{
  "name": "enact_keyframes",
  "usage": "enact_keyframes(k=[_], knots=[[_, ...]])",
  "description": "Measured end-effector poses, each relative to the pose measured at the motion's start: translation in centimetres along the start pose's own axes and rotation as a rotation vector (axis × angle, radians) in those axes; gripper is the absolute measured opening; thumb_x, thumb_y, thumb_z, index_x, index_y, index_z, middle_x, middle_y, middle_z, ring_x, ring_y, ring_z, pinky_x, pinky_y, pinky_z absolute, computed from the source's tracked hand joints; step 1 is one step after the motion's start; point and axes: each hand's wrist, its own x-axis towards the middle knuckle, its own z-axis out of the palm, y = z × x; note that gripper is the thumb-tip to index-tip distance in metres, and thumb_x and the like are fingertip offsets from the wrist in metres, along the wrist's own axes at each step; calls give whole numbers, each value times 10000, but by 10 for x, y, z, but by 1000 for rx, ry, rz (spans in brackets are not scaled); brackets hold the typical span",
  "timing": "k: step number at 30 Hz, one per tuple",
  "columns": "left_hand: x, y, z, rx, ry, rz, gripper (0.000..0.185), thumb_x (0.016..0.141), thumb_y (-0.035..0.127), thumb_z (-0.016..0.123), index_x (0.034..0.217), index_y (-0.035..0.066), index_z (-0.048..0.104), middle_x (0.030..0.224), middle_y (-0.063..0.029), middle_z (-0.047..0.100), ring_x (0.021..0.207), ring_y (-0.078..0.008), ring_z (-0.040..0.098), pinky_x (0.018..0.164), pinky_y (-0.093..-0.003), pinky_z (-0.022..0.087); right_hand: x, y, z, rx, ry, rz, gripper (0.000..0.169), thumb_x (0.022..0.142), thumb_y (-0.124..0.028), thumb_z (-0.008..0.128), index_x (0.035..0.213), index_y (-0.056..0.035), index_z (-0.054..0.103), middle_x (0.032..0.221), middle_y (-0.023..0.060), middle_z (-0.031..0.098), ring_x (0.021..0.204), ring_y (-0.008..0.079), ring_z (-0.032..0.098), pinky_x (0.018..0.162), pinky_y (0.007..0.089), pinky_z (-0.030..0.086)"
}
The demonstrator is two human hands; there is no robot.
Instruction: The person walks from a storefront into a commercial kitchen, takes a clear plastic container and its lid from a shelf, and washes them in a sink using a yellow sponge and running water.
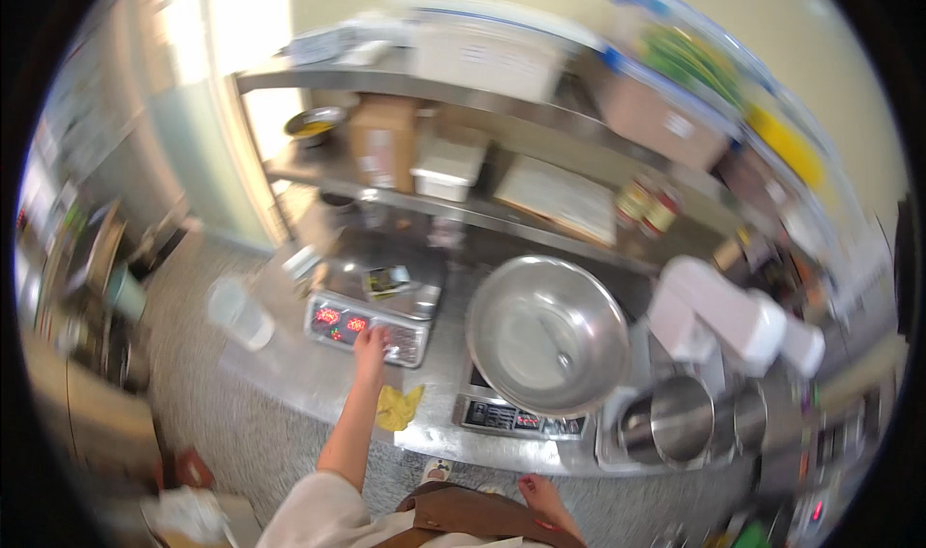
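My left hand [371, 337] is at the keypad of a digital weighing scale [340, 342] with red lit digits; blur hides how its fingers lie. On the scale's metal pan [347, 269] rests a small dark packet [388, 280]. A crumpled yellow cloth [398, 407] lies on the steel counter beside my forearm. Low by the counter's front edge, my right hand [534, 489] has its fingers curled in, with nothing seen in them. In front of me a wide steel bowl [548, 334], apparently with clear liquid in it, sits on an induction cooker [521, 418] with a lit panel.
A translucent plastic jug [242, 315] stands left of the scale. To the right are a white stand mixer [712, 316] and its steel bowl [682, 419]. Steel shelves [448, 92] overhang the counter's back, bearing bins, boxes and two jars [647, 204].
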Motion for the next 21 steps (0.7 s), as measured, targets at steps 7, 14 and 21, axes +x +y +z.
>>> enact_keyframes(k=[7, 14, 21], knots=[[-83, -64, -32, 190, -211, -49, 300, 929, 247, 444, 667, 101, 433, 545, 13, 430, 472, -75, 395, 434, -233, 321, 1, -3, 25, -40, 124, 54, 212, 830, -231, 534, 908, -43, 592, 899, 160, 601, 827, 340, 592, 720, 428, 473], [-167, -98, 16, 723, -987, -364, 234, 885, 212, 530, 752, 32, 598, 604, -24, 562, 516, -83, 500, 476, -226, 390, -43, 25, 14, 146, 158, 223, 201, 823, -217, 531, 951, -71, 583, 970, 161, 572, 910, 345, 572, 791, 430, 457], [-253, -91, 112, 978, -1584, -311, 281, 889, 222, 532, 729, 4, 607, 621, -18, 580, 570, -85, 515, 535, -229, 414, -88, 86, -32, 126, 305, 461, 226, 841, -241, 519, 978, -75, 588, 943, 161, 583, 916, 346, 568, 781, 421, 463]])
